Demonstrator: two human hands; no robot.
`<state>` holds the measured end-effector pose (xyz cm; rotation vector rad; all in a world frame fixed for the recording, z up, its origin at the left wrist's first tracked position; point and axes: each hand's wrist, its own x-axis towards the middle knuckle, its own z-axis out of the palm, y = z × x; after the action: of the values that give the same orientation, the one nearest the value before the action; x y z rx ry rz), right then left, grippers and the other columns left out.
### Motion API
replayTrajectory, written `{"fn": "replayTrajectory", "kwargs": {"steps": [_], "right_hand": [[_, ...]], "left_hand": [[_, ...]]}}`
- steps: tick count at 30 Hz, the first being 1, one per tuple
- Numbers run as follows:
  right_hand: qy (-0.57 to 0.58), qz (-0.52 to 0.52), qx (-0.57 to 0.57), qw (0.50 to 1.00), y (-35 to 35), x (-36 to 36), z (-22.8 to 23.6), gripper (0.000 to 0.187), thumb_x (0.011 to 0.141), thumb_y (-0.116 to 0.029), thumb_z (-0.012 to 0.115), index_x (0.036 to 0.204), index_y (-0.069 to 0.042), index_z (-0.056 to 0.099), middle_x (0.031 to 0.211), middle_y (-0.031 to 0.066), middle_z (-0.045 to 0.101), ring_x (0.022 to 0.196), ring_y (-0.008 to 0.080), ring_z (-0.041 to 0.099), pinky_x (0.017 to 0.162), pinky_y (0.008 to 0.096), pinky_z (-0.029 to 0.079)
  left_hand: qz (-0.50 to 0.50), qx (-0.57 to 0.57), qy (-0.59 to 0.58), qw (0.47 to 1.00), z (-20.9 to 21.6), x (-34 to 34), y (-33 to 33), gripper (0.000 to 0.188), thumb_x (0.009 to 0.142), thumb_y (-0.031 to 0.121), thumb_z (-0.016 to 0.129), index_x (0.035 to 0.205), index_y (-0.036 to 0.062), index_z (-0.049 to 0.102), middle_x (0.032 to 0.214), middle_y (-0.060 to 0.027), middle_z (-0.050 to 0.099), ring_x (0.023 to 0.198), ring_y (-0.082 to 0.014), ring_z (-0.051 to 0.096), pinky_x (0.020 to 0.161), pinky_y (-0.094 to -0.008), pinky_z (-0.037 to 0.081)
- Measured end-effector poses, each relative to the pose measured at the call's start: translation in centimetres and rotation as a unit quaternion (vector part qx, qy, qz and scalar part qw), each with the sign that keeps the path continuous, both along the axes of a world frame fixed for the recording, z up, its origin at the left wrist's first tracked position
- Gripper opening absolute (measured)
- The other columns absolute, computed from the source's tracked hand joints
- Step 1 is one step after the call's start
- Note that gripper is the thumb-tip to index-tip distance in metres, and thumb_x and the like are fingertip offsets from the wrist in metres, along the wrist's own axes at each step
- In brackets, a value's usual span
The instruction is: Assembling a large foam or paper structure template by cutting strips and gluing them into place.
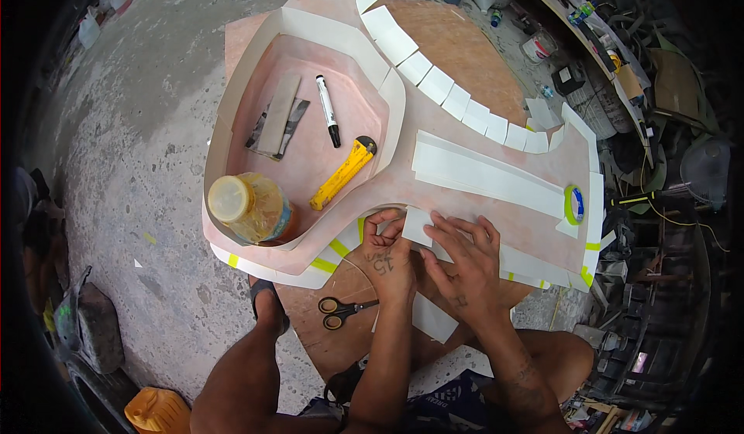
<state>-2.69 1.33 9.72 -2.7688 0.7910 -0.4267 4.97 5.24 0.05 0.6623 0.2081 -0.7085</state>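
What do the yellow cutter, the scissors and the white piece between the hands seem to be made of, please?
The white piece looks like matte card or stiff paper, flat with crisp edges. The yellow cutter seems plastic, its moulded body brightly coloured. The scissors have thin, dark, probably metal blades and rounded, seemingly plastic handles.

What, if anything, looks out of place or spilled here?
A small white scrap and a yellow-green strip lie loose on the floor, left of the pink panel, as if dropped. The jar appears to lean, but fisheye distortion may cause that. No spill stands out.
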Motion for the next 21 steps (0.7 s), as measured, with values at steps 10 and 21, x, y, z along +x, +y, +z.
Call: {"fn": "replayTrajectory", "kwargs": {"steps": [10, 21], "right_hand": [[0.023, 0.001, -0.018, 1.000, -0.2, 0.9, 0.2, 0.042, 0.086, -0.019, 0.063, 0.125, -0.007, 0.059, 0.125, 0.0075, 0.063, 0.102, 0.0276, 0.056, 0.100, 0.0480, 0.031], [-0.007, 0.028, -0.005, 1.000, -1.7, 2.7, 0.2, 0.043, 0.073, -0.005, 0.066, 0.116, -0.003, 0.065, 0.102, 0.0116, 0.058, 0.092, 0.0298, 0.053, 0.081, 0.0388, 0.045]], "left_hand": [[-0.007, 0.009, 0.016, 1.000, 0.2, 0.1, 0.1, 0.036, 0.080, -0.007, 0.067, 0.109, 0.0024, 0.049, 0.094, -0.0153, 0.069, 0.083, -0.0158, 0.066, 0.079, -0.0243, 0.051], [-0.026, 0.031, -0.015, 0.999, -0.4, 0.2, -0.1, 0.030, 0.083, -0.002, 0.068, 0.102, 0.0011, 0.045, 0.083, -0.0152, 0.067, 0.069, -0.0170, 0.066, 0.068, -0.0256, 0.054]]}}
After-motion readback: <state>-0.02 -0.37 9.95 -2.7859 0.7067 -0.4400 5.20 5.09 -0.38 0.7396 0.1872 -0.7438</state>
